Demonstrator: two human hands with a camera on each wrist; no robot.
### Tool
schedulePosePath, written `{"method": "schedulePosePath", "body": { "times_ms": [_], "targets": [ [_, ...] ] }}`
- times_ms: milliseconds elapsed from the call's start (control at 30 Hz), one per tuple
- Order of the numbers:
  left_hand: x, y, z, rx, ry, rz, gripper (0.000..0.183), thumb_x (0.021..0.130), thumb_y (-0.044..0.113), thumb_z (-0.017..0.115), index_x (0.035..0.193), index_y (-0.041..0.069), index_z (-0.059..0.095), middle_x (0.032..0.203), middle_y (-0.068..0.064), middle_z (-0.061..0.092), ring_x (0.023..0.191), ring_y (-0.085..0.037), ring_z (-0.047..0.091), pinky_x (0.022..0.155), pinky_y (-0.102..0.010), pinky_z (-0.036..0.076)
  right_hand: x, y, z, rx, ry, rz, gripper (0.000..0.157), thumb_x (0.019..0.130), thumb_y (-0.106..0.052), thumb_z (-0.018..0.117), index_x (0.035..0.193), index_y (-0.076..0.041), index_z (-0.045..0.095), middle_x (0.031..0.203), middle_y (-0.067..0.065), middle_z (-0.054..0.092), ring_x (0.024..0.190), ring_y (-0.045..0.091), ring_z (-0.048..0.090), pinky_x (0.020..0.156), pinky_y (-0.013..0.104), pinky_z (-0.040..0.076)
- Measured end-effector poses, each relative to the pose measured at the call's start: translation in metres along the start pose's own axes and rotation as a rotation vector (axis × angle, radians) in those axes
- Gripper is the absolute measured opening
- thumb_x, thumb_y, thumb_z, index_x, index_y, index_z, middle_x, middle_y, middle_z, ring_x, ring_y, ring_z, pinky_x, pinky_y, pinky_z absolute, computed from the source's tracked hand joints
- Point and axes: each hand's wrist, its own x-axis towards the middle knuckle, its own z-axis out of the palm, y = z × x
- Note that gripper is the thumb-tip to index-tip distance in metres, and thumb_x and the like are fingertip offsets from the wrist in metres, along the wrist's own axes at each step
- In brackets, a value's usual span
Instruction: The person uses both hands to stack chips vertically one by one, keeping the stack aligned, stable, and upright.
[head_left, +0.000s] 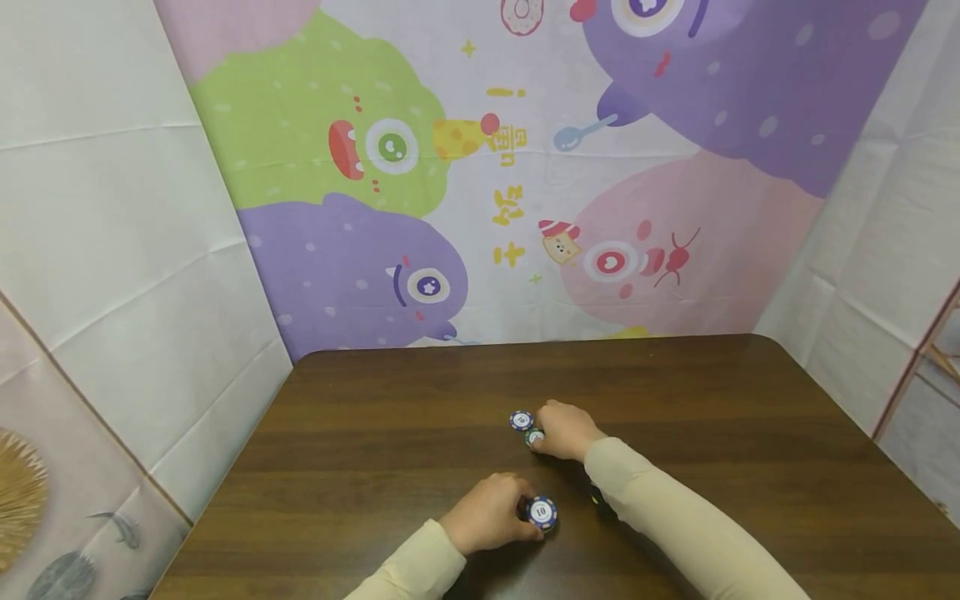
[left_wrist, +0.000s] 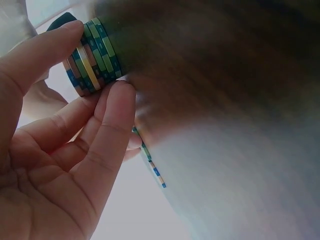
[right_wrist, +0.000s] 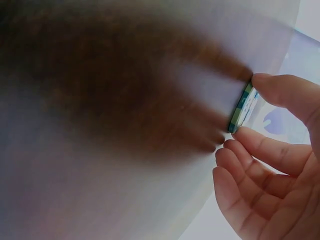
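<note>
My left hand (head_left: 491, 512) grips a short stack of poker chips (head_left: 542, 512) near the front middle of the table, thumb on one side and fingers on the other. A blue-edged chip marked 10 tops it; the left wrist view shows green-edged poker chips (left_wrist: 102, 47) below. Farther back, my right hand (head_left: 567, 431) pinches a green-edged poker chip (head_left: 534, 437) between thumb and fingertip. That chip (right_wrist: 242, 107) stands edge-on in the right wrist view, close over the tabletop. Just beyond it lies a blue-edged poker chip (head_left: 521, 420), flat on the table.
The brown wooden table (head_left: 375, 425) has rounded far corners. A small dark thing (head_left: 596, 496) with a yellowish mark is partly hidden under the right sleeve. A cartoon-printed curtain (head_left: 510, 175) hangs behind the table, with pale cloth (head_left: 112, 192) at the left side.
</note>
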Motion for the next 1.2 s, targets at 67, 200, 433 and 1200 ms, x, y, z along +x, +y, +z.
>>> {"method": "schedulePosePath", "body": {
  "times_ms": [67, 200, 433, 1200],
  "targets": [
    [0.000, 0.000, 0.000, -0.001, 0.000, 0.001, 0.032, 0.070, 0.027, 0.086, 0.093, 0.011, 0.073, 0.079, 0.009, 0.062, 0.069, 0.001, 0.047, 0.064, -0.016, 0.042, 0.000, 0.001, 0.000, -0.001, 0.001, -0.003, 0.028, 0.076, -0.027, 0.078, 0.064, -0.014, 0.056, 0.077, 0.001, 0.054, 0.067, 0.017, 0.046, 0.058, 0.037, 0.043],
    [0.000, 0.000, 0.000, 0.001, -0.002, 0.003, 0.031, 0.070, 0.027, 0.087, 0.092, 0.011, 0.072, 0.079, 0.009, 0.063, 0.069, 0.002, 0.047, 0.064, -0.016, 0.043, 0.001, 0.003, 0.000, 0.013, -0.002, -0.008, 0.028, 0.075, -0.025, 0.078, 0.062, -0.016, 0.055, 0.071, -0.002, 0.051, 0.064, 0.015, 0.043, 0.055, 0.033, 0.038],
    [0.000, -0.001, 0.001, 0.014, 0.004, 0.019, 0.031, 0.069, 0.027, 0.087, 0.091, 0.011, 0.072, 0.078, 0.008, 0.063, 0.069, 0.002, 0.049, 0.064, -0.017, 0.044, -0.002, 0.007, 0.001, 0.089, -0.036, 0.011, 0.033, 0.072, -0.020, 0.075, 0.056, -0.016, 0.047, 0.062, -0.005, 0.041, 0.056, 0.013, 0.037, 0.049, 0.029, 0.028],
    [0.000, -0.002, 0.001, 0.003, 0.008, 0.022, 0.027, 0.069, 0.026, 0.087, 0.086, 0.012, 0.071, 0.076, 0.009, 0.062, 0.066, 0.003, 0.047, 0.062, -0.016, 0.042, -0.065, 0.002, -0.023, 0.108, 0.014, -0.185, 0.028, 0.075, -0.028, 0.076, 0.093, -0.008, 0.067, 0.083, -0.003, 0.059, 0.067, 0.009, 0.049, 0.060, 0.027, 0.043]
  ]
}}
